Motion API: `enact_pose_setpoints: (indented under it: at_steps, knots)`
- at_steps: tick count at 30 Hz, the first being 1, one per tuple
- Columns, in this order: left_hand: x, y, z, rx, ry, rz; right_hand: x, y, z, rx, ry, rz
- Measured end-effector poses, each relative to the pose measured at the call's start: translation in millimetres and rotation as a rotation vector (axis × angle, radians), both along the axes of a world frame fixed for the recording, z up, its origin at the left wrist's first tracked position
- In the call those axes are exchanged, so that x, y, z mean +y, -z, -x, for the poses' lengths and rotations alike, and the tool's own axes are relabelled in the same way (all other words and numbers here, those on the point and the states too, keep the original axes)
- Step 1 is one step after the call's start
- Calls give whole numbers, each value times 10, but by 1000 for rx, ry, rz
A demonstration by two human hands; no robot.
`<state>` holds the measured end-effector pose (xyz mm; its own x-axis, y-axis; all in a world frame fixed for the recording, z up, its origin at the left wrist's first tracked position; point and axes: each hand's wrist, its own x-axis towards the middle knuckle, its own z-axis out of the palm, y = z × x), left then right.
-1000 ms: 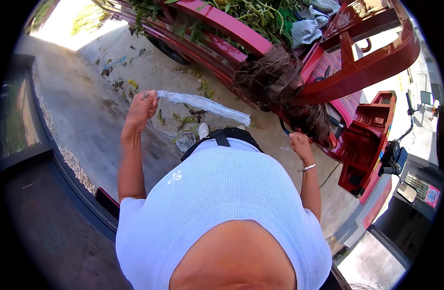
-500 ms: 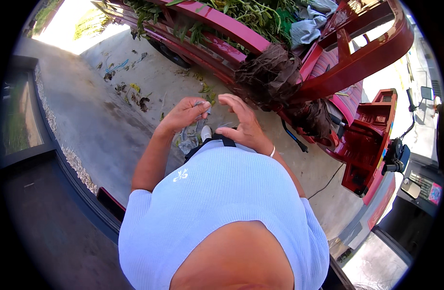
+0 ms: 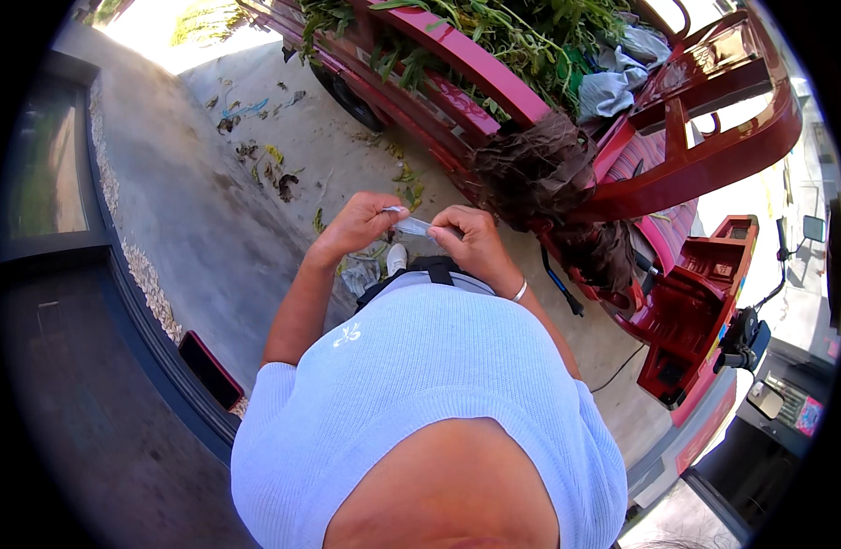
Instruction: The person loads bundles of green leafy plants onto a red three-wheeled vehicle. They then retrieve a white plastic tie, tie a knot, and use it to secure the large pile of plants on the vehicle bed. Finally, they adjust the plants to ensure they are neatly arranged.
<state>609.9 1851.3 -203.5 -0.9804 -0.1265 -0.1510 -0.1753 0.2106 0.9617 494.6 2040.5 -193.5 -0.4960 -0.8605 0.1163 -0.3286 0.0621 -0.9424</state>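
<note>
Two hands meet in front of the person's chest: the left hand (image 3: 361,224) and the right hand (image 3: 471,240) each pinch one end of a small, crumpled clear plastic bag (image 3: 411,224), which is stretched between the fingertips above the concrete ground (image 3: 210,192). Below the hands, a white shoe (image 3: 397,257) shows on the pavement. Scattered leaves (image 3: 279,174) lie farther off to the left. Beyond, a red cargo tricycle (image 3: 695,165) carries green plants (image 3: 521,37) and dark root clumps (image 3: 539,169).
</note>
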Motion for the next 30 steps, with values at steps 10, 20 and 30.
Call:
enact_pose_setpoints:
  at_steps: [10,20,30]
  knots:
    - [-164,215,-30,-124,-314,-662,31,157,141,-52,321,74]
    - [617,178,124,-141,-222,-1012,-77,221,-22,220,339,-7]
    - [705,285,142,-265,-325,-1041,-24,274,18,213,-60,146]
